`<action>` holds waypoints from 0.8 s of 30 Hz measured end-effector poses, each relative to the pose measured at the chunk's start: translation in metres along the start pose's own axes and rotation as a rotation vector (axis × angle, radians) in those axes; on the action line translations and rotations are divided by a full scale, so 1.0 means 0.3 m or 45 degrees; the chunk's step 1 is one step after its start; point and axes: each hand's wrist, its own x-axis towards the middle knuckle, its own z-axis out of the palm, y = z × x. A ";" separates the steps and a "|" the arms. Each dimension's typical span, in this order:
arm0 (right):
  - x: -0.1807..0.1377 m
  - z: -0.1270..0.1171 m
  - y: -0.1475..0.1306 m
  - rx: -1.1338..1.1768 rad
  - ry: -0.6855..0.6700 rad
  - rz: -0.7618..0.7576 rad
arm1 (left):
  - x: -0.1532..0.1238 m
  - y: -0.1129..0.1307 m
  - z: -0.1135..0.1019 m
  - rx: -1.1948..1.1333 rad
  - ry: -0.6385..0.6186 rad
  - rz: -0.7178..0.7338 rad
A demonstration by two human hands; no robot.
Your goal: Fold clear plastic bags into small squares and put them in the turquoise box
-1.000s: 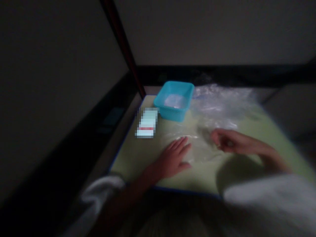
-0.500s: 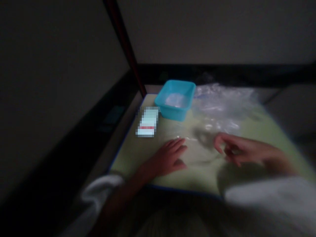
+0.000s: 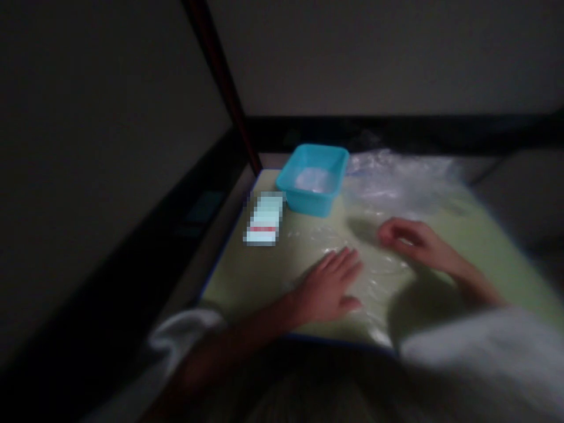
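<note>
A clear plastic bag (image 3: 374, 288) lies spread over the pale yellow-green table top, its creases catching the light. My left hand (image 3: 332, 285) rests flat on it with the fingers stretched out and slightly apart. To the right, over the far right part of the clear plastic, my right hand (image 3: 409, 241) has its fingers curled and the tips together. Whatever is between those fingertips, if anything, is too blurred to make out. Behind my right hand lies a crumpled heap of clear plastic bags (image 3: 392, 179).
A turquoise plastic basin (image 3: 311, 202) with something whitish inside stands at the back of the table (image 3: 238, 273). Left of it lies a pixelated, bright phone-like rectangle (image 3: 264, 218). Walls and a dark red post (image 3: 224, 82) border the back and left.
My left hand has slid right and slightly nearer across the plastic. My right hand has moved up and a little left, its fingers more closed. The clear plastic now lies spread further toward the near edge.
</note>
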 end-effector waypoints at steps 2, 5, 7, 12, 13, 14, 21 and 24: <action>0.004 0.034 -0.004 -0.142 -0.032 -0.062 | -0.025 0.013 -0.014 -0.050 -0.013 0.061; 0.015 0.117 -0.005 -0.339 -0.194 -0.245 | -0.054 0.027 -0.039 -0.137 -0.021 0.118; 0.023 0.174 0.009 -0.494 -0.343 -0.359 | -0.067 0.024 -0.047 -0.169 -0.039 0.096; 0.037 0.203 0.093 -0.911 -0.311 -0.333 | -0.094 0.009 -0.033 -0.197 -0.045 0.058; 0.038 0.188 0.108 -0.996 -0.211 -0.283 | -0.098 0.008 -0.033 -0.214 -0.039 0.069; 0.039 0.170 0.118 -1.065 -0.102 -0.226 | -0.102 0.005 -0.037 -0.241 -0.035 0.083; 0.035 0.125 0.094 -0.861 0.138 -0.001 | -0.062 -0.139 -0.121 -0.369 0.269 -0.370; 0.038 0.140 0.096 -0.802 0.076 0.043 | -0.016 -0.240 -0.135 -0.304 0.263 -0.637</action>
